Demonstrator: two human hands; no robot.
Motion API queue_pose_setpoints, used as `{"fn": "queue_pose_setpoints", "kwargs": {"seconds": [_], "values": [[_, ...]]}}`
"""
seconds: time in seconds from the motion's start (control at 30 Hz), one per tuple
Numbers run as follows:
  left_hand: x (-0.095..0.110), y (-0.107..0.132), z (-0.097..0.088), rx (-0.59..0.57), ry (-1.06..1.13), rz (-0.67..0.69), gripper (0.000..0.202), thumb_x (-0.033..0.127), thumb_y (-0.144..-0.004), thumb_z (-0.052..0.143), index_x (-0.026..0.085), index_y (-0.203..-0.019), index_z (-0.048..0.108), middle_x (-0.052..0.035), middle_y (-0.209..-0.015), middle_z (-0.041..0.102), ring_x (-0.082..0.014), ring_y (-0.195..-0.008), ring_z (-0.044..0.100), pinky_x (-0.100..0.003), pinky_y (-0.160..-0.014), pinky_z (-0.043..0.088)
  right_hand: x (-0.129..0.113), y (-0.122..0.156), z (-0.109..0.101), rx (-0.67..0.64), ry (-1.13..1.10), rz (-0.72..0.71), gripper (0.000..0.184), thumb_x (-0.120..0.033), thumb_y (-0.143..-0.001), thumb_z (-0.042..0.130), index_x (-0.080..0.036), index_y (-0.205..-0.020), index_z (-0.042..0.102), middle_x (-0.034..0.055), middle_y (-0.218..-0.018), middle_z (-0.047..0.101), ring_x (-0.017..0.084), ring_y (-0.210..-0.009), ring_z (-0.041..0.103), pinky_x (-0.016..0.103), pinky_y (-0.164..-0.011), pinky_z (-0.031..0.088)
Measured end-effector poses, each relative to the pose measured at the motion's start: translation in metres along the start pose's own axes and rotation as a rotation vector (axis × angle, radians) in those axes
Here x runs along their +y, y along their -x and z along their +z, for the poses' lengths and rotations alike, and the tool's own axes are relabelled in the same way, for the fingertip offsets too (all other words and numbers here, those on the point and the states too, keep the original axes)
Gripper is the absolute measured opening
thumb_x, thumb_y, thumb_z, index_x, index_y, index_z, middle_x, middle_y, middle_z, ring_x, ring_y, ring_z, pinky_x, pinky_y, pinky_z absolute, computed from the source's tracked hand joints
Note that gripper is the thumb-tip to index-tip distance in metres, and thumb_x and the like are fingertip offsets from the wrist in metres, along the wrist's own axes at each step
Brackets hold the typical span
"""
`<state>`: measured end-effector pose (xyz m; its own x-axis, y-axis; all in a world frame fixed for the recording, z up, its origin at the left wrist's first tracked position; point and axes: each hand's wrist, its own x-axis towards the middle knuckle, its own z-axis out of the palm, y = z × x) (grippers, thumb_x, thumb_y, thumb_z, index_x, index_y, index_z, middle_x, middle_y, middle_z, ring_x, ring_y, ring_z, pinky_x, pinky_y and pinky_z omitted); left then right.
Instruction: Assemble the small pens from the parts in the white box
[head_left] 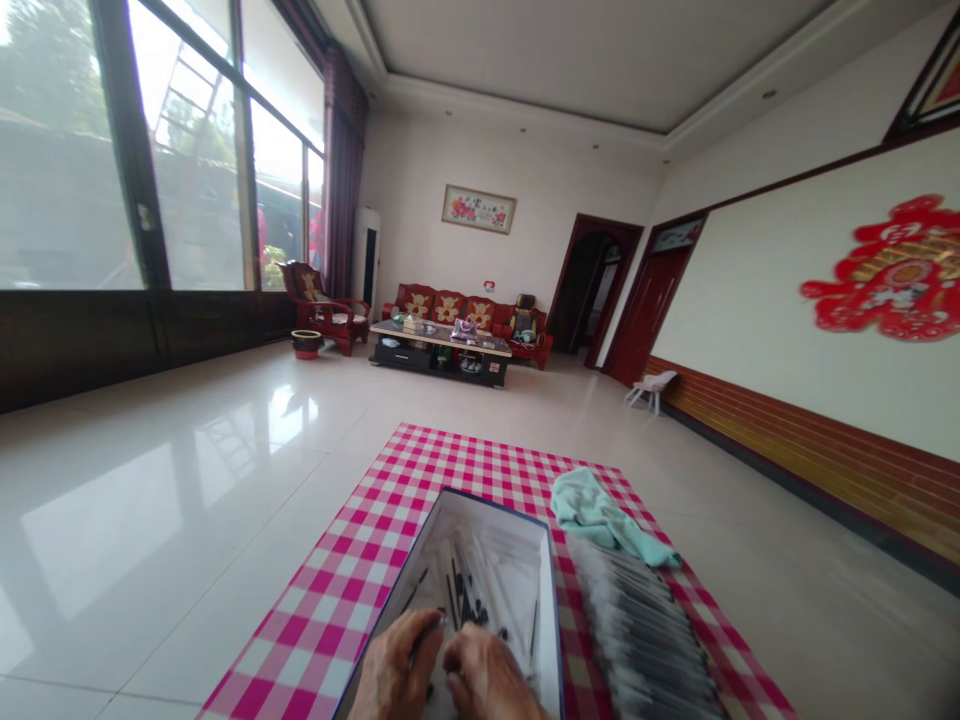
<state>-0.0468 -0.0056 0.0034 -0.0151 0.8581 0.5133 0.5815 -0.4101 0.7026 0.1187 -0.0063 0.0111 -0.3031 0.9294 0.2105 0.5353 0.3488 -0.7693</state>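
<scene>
A white-lined box with a dark blue rim [553,590] stands on a pink-and-white checked cloth [322,590]. Thin black sticks [459,590] and clear, narrow tube-like pieces [491,560] lie loose inside it. Over the near part of the box, my left hand [401,665] has its fingers pinched together. Close beside it, my right hand [491,675] is closed too, fingertips curled inward. Whatever sits between the fingers is too small or hidden to name. Right of the box lies a blurred row of long dark sticks in what looks like clear wrapping [645,630].
A crumpled mint-green cloth [607,515] lies at the table's far right, touching the row of sticks. Beyond are a low coffee table [442,340], a wooden sofa [450,305], an armchair [322,305], a pot [306,344] and a small stool [652,388].
</scene>
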Motion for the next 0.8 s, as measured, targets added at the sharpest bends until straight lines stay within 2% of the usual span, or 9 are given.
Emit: {"fn": "queue_pose_setpoints", "kwargs": {"seconds": [0.1,0.27,0.37,0.53,0.8], "values": [[-0.001,0.000,0.001,-0.013,0.043,0.013,0.017,0.028,-0.085,0.051,0.022,-0.091,0.065,-0.0005,-0.078,0.073,-0.0138,-0.070,0.069,-0.017,-0.065,0.054,-0.013,-0.020,-0.010,0.002,-0.102,0.025,0.020,-0.016,-0.073,0.054,-0.023,-0.085,0.069,0.0049,-0.084,0.065,0.022,-0.083,0.059,0.030,-0.076,0.042],[0.005,-0.002,-0.001,-0.073,0.080,0.013,0.016,0.027,-0.086,0.049,0.023,-0.091,0.064,0.0005,-0.078,0.072,-0.0127,-0.070,0.069,-0.015,-0.064,0.052,-0.013,-0.027,-0.009,-0.001,-0.708,0.321,0.024,-0.033,-0.074,0.061,-0.017,-0.092,0.065,0.0063,-0.086,0.067,0.019,-0.074,0.061,0.029,-0.064,0.046],[0.007,-0.003,-0.002,-0.088,0.079,0.025,0.016,0.028,-0.087,0.049,0.023,-0.089,0.065,0.0006,-0.077,0.072,-0.0125,-0.070,0.068,-0.014,-0.063,0.051,-0.004,-0.021,-0.003,0.005,-0.919,0.347,0.027,-0.035,-0.070,0.068,-0.017,-0.090,0.064,0.0052,-0.087,0.067,0.016,-0.074,0.061,0.025,-0.062,0.045],[0.004,-0.001,0.003,-0.074,0.083,0.045,0.018,0.032,-0.087,0.049,0.023,-0.089,0.065,-0.0005,-0.076,0.071,-0.0130,-0.069,0.068,-0.015,-0.064,0.051,0.002,-0.017,0.000,0.035,-0.961,0.373,0.031,-0.038,-0.066,0.072,-0.018,-0.089,0.066,0.0012,-0.075,0.064,0.014,-0.072,0.059,0.022,-0.059,0.043],[-0.001,0.004,0.013,0.031,0.033,0.054,0.031,0.045,-0.087,0.045,0.024,-0.087,0.068,-0.0032,-0.075,0.070,-0.0145,-0.067,0.067,-0.018,-0.061,0.053,-0.010,-0.020,-0.004,0.027,-0.777,0.338,0.033,-0.042,-0.065,0.071,-0.017,-0.086,0.068,0.0004,-0.069,0.063,0.013,-0.062,0.055,0.025,-0.059,0.045]]}}
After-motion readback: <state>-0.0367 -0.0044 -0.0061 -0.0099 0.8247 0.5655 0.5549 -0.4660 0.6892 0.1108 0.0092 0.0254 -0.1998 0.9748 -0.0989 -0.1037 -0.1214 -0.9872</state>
